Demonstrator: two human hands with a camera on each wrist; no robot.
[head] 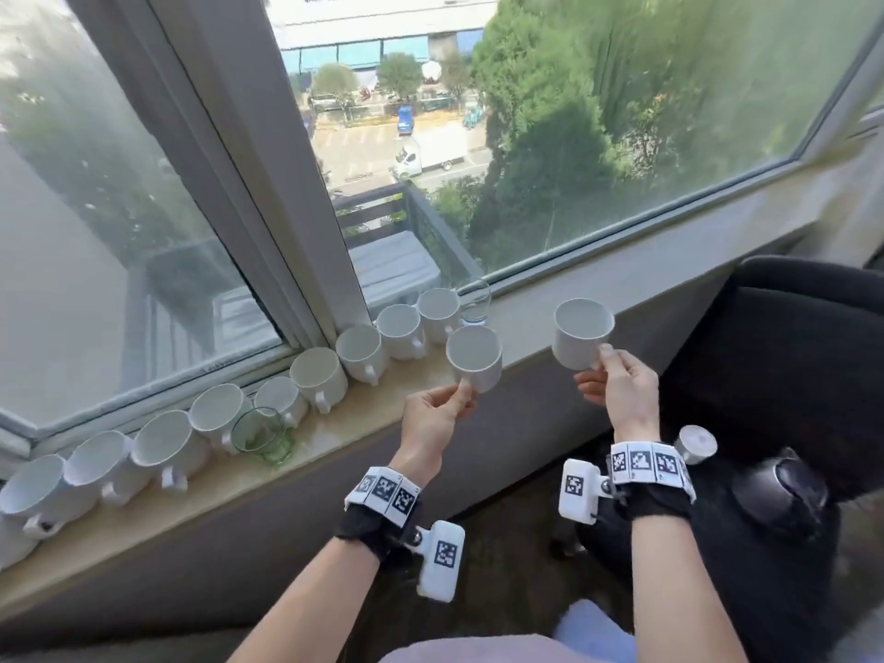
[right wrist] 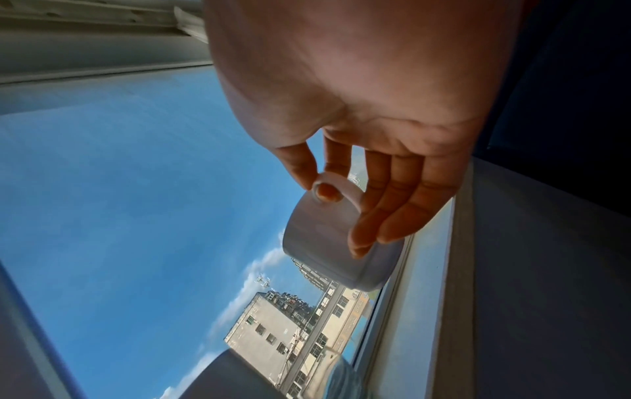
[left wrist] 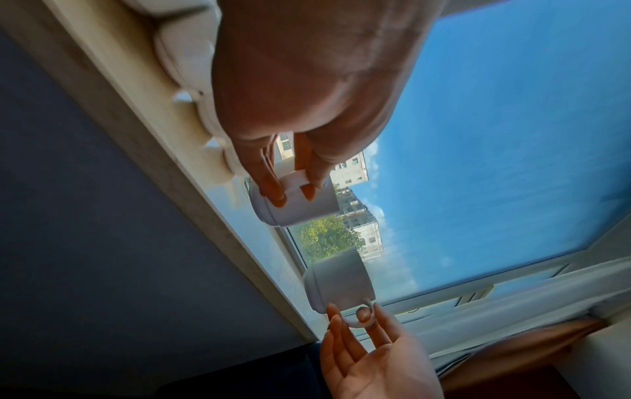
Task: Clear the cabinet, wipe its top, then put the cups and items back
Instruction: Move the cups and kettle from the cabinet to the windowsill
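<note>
My left hand (head: 442, 404) pinches the handle of a white cup (head: 474, 357) held in the air just in front of the window sill (head: 335, 437). In the left wrist view that cup (left wrist: 295, 206) hangs below the fingers (left wrist: 273, 186). My right hand (head: 617, 380) pinches the handle of a second white cup (head: 581, 332), held a little higher and to the right. The right wrist view shows this cup (right wrist: 336, 240) with the thumb and forefinger on its handle. Both cups are upright and look empty.
Several white cups (head: 363, 349) stand in a row along the sill from far left to the middle. A green-tinted glass (head: 262, 435) and a clear glass (head: 476, 301) stand among them. A dark chair (head: 789, 375) is at the right, below the sill.
</note>
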